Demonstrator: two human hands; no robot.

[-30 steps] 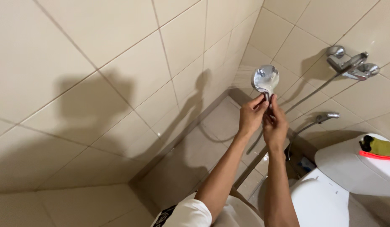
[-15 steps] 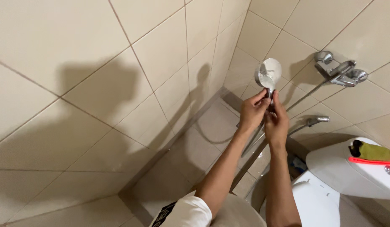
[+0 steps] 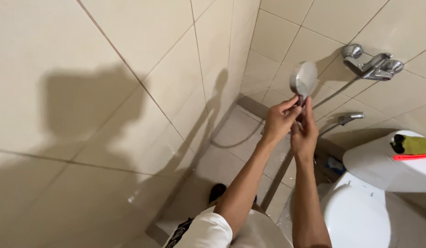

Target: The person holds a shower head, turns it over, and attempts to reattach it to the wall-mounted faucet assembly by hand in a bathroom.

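Beige tiled walls (image 3: 107, 92) surround both hands. Right of them sits a white toilet (image 3: 359, 216), above right a chrome mixer (image 3: 373, 66). Left hand (image 3: 278, 121) and right hand (image 3: 304, 135) both grip the handle of the shower head (image 3: 303, 78), raised just above them.

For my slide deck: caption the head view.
Both hands, left hand and right hand, grip a chrome shower head by its handle near a wall-mounted mixer tap, beside a white toilet.
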